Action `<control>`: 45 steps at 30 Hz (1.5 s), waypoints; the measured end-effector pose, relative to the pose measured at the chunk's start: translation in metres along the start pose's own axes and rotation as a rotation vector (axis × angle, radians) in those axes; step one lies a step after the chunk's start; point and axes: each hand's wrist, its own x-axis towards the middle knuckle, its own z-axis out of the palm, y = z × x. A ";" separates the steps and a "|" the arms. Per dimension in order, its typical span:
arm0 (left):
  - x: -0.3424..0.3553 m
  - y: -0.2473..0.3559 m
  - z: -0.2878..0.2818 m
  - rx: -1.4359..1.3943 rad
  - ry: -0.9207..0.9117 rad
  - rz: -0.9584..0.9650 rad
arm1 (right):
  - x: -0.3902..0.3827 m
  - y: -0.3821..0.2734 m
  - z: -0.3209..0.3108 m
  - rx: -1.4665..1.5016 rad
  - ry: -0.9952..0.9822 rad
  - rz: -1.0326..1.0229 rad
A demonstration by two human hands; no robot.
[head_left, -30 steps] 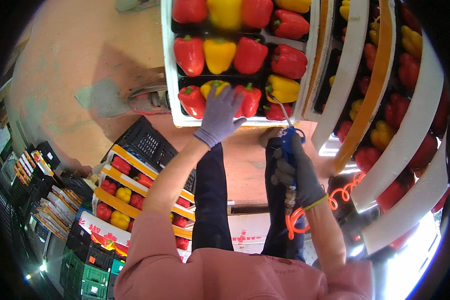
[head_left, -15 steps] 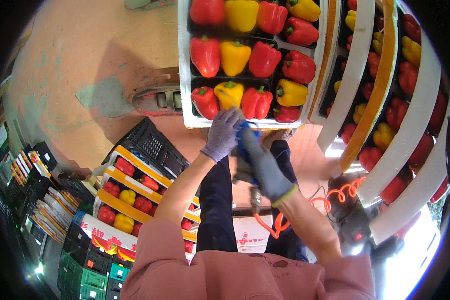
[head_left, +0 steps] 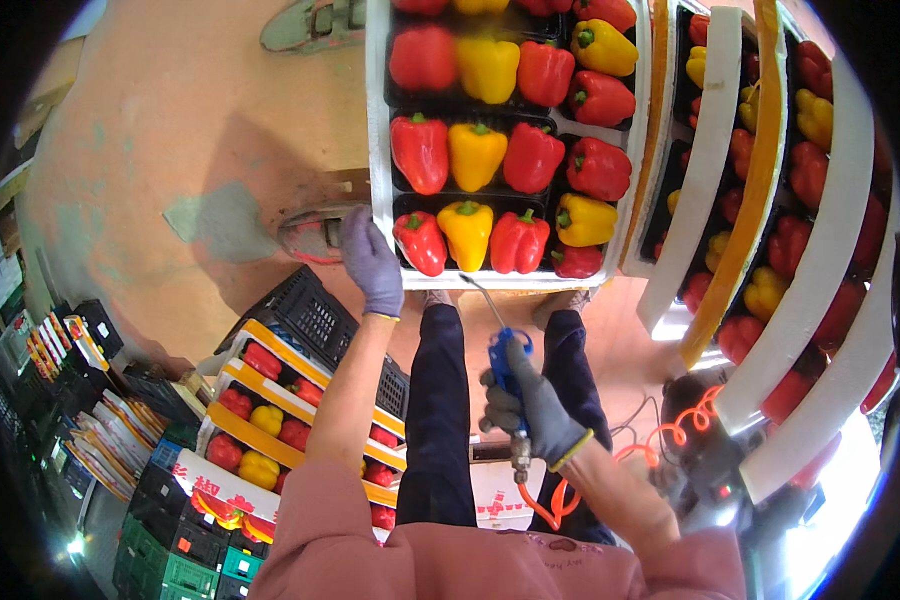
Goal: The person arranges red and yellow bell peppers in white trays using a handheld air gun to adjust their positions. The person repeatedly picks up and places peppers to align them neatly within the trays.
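My gloved left hand (head_left: 370,262) has its fingers curled at the near left corner of a white foam box (head_left: 380,165), gripping its side. The box holds red peppers (head_left: 518,240) and yellow peppers (head_left: 467,233) in black trays, lying in rows. My gloved right hand (head_left: 530,405) is closed around a blue air gun (head_left: 502,362) with a thin metal nozzle, whose tip is by the box's front edge. An orange coiled hose (head_left: 560,500) hangs from the gun's metal fitting.
Tilted stacks of pepper-filled foam boxes (head_left: 840,200) stand on the right. At lower left are more pepper boxes (head_left: 238,418), a black crate (head_left: 320,320) and green crates (head_left: 185,572). The person's legs (head_left: 435,410) are below the box, on a worn orange floor (head_left: 140,170).
My left hand has moved off the front peppers, leftward onto the box's corner. My right hand with the air gun has swung left. The box now appears lower in the picture.
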 end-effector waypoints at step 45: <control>0.075 0.142 0.124 0.340 -0.704 0.839 | -0.030 -0.180 0.032 -0.269 0.293 -0.416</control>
